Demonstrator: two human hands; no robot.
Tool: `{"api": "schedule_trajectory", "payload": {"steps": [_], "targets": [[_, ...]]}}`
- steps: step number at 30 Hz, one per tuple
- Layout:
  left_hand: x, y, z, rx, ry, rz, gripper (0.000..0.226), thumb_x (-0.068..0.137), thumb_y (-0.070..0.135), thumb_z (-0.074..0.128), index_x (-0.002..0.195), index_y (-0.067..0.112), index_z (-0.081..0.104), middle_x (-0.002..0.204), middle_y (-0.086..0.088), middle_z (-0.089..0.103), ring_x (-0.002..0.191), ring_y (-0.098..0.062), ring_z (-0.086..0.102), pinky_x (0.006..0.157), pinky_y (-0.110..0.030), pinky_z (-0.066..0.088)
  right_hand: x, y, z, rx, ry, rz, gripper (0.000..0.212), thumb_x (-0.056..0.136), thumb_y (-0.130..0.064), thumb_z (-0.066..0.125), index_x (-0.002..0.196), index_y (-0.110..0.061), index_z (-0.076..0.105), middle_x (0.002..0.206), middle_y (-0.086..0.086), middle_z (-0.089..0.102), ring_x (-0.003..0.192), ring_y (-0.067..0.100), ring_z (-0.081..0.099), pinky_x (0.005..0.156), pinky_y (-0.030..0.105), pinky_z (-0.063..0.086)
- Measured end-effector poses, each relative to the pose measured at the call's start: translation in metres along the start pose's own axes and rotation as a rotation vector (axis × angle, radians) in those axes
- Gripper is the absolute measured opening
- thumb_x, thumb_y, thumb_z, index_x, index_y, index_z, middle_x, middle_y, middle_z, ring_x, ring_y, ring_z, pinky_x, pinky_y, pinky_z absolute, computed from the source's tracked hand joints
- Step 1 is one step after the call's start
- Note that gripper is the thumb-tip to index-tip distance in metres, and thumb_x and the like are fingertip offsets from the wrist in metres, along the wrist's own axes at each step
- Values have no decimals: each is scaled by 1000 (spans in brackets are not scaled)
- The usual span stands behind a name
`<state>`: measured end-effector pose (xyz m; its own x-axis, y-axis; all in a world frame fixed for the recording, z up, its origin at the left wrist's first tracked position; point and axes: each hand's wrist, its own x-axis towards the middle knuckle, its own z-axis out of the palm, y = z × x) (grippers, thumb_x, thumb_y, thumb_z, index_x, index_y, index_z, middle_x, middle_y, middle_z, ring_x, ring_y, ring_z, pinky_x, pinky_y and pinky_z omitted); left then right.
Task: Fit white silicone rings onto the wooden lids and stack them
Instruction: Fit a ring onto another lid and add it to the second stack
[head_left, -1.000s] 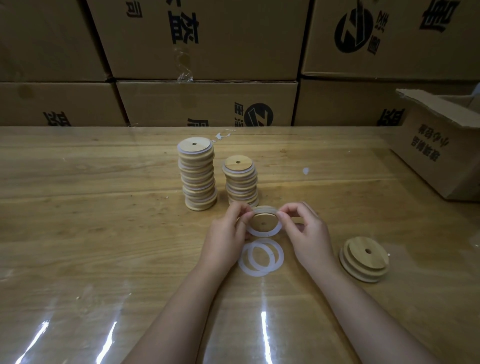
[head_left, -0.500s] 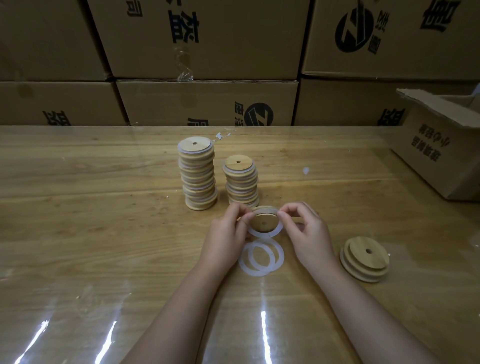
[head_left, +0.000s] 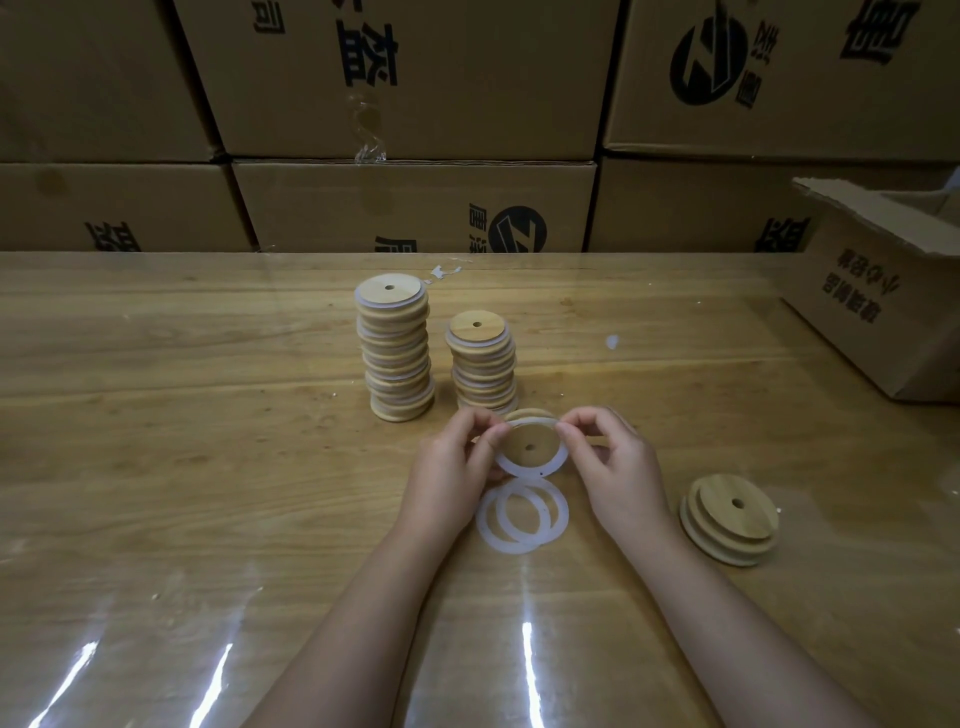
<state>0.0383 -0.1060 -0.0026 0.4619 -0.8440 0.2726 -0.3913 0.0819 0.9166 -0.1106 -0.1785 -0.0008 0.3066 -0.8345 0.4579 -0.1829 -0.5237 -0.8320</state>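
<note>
A wooden lid (head_left: 530, 440) with a centre hole is tilted toward me just above the table, a white silicone ring (head_left: 524, 470) stretched around its face. My left hand (head_left: 452, 467) pinches its left edge and my right hand (head_left: 610, 462) pinches its right edge. Two loose white rings (head_left: 522, 517) lie overlapped on the table below it. A tall stack of ringed lids (head_left: 396, 348) and a shorter stack (head_left: 482, 361) stand behind my hands. Two bare lids (head_left: 730, 512) lie stacked to the right.
The wooden table (head_left: 182, 441) has a glossy clear cover. An open cardboard box (head_left: 883, 291) sits at the right edge. A wall of stacked cartons (head_left: 415, 156) runs along the back.
My fingers have shifted slightly on the lid and the ring sits lower around its face. Everything else has stayed put.
</note>
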Motion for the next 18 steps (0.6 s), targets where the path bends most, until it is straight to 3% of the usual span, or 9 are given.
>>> {"api": "schedule_trajectory", "payload": {"steps": [18], "targets": [[-3,-1,-1,83,15,142,21,92,20,57,80,37,54,72,19,64,58,-2,63,55,-20,51,-2,-2,-1,-47,-25,-45,6,89,-14,60,85,-19,61,86,-8,60,78,2,56,62,9,42]]}}
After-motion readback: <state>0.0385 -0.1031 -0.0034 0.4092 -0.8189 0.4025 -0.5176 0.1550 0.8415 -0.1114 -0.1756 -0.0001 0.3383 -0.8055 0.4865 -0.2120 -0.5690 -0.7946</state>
